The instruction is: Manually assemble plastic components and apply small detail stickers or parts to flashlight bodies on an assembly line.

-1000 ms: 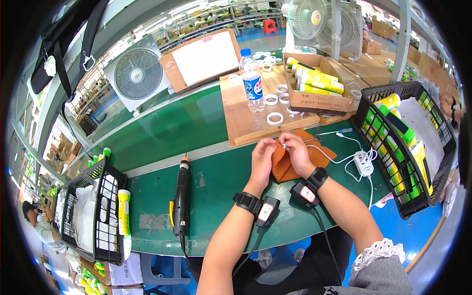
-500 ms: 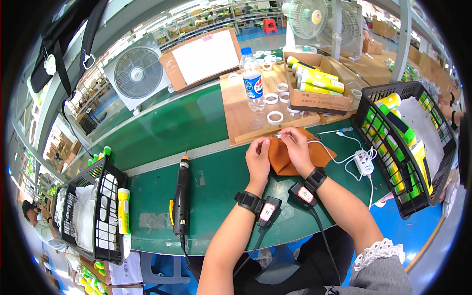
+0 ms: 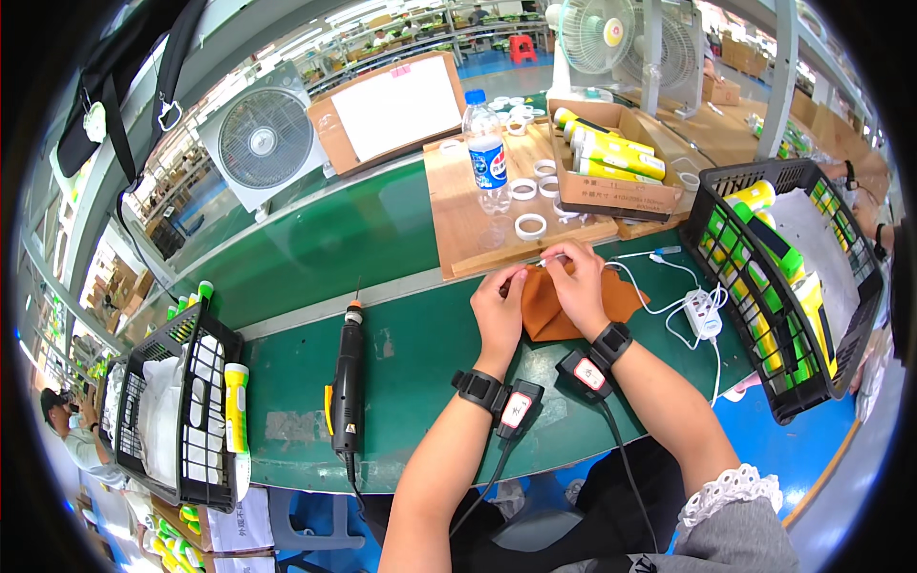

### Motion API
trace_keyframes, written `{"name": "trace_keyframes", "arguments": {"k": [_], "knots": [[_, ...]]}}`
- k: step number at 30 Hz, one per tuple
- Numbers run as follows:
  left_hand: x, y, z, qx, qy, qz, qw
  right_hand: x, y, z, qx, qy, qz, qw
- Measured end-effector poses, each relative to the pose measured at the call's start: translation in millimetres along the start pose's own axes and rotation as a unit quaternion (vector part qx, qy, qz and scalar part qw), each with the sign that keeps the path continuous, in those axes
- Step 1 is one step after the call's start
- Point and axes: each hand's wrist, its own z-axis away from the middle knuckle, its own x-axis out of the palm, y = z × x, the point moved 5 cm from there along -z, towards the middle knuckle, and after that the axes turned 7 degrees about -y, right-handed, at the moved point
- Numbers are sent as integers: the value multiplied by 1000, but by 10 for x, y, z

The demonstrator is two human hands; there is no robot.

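Orange-brown fabric (image 3: 546, 317) lies on the green bench (image 3: 420, 358) by your right hand (image 3: 578, 286), which has edged away from your left hand (image 3: 499, 310), so work seems centred on the small white piece (image 3: 542, 263) it pinches; whether your narrowed left fingers grip anything is unclear. Around and beyond: one electric screwdriver (image 3: 348, 392), two black crates (image 3: 222, 482), one bottle (image 3: 488, 158), three fans (image 3: 264, 141).

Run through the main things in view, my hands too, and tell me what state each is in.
Left hand: curled at the brown cloth, grip unclear
Right hand: pinching a small white piece
Brown cloth: creased
Electric screwdriver: lying down
Plastic bottle: upright, capped
Cardboard box: open, holding yellow flashlights
Right black crate: open, holding flashlights
Left black crate: open
White rings: lying flat
Box fan: on or off unclear
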Motion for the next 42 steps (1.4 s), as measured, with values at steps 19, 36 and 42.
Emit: {"name": "trace_keyframes", "arguments": {"k": [19, 36, 42], "knots": [[24, 15, 3, 20, -24, -21, 999, 22, -20, 5, 1, -23, 7, 1000], [51, 10, 22, 13, -34, -40, 999, 27, -8, 4, -5, -34, 8, 999], [37, -24, 29, 9, -36, -38, 999, 49, -23, 2, -17, -36, 23, 999]]}}
